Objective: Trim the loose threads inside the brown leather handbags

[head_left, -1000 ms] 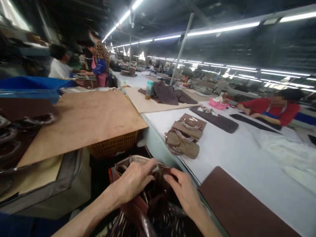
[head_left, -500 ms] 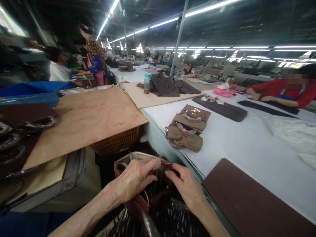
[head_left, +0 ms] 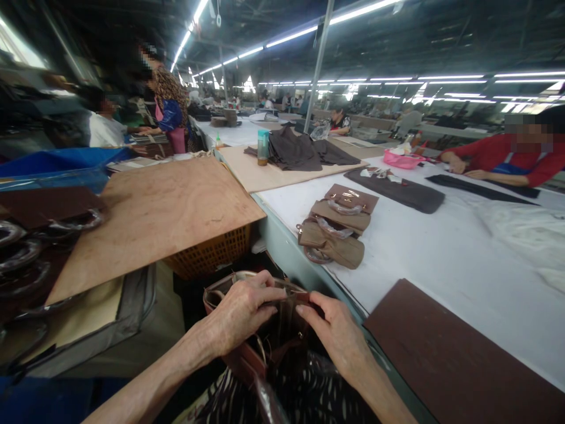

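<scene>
A brown leather handbag [head_left: 248, 364] with a pale-edged opening stands open over my lap, its mouth facing up. My left hand [head_left: 245, 306] reaches across the opening, thumb and forefinger closed at the inner side of the bag's far right rim. My right hand [head_left: 333, 327] pinches that rim from the right, thumb inside and fingers outside. Both hands' fingertips are close together there. A strap wrapped in clear plastic [head_left: 269, 400] hangs from the bag's near side. The bag's lower part is hidden in shadow and by my arms.
Small tan handbags [head_left: 338, 235] lie on the white-topped table [head_left: 410, 247], with a dark brown sheet [head_left: 454, 347] nearer me. To the left are a plywood board [head_left: 172, 206], a yellow crate [head_left: 212, 250] and brown bags with wrapped handles [head_left: 48, 206]. A co-worker in red sleeves [head_left: 477, 147] sits across.
My left hand's fingers have shifted slightly and bent more at the bag's rim, the forefinger now a little lower. My right hand keeps its pinch. The view has tilted slightly.
</scene>
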Available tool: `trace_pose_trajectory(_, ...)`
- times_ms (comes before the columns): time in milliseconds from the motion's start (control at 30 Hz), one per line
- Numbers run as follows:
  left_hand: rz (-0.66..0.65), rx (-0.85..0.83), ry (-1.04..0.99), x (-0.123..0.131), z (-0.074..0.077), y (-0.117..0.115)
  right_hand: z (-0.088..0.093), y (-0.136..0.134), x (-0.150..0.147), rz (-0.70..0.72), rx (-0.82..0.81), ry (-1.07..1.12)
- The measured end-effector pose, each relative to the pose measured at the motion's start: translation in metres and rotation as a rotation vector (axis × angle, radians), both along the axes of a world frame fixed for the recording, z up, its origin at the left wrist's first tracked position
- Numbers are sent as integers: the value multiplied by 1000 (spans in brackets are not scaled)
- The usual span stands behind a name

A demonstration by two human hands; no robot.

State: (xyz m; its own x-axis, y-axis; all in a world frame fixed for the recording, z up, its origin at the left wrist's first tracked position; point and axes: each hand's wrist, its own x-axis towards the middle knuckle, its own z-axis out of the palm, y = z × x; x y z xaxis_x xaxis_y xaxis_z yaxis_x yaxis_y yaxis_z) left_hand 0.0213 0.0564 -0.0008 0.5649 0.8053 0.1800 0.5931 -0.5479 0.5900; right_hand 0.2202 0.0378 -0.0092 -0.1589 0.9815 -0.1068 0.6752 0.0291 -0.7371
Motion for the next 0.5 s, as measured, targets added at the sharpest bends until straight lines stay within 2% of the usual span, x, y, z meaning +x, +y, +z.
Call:
trace_pose_trajectory(200,-88,-76,-28,0,0,4,-2,-1,1,26,34,-9)
trace_pose_trajectory(333,-123,-311,-121,-2,4,7,2,0,3,60,-4,8)
trace_pose_trajectory(500,-155,-601,-110,-5,5,12,7,3,2,85,-20,77)
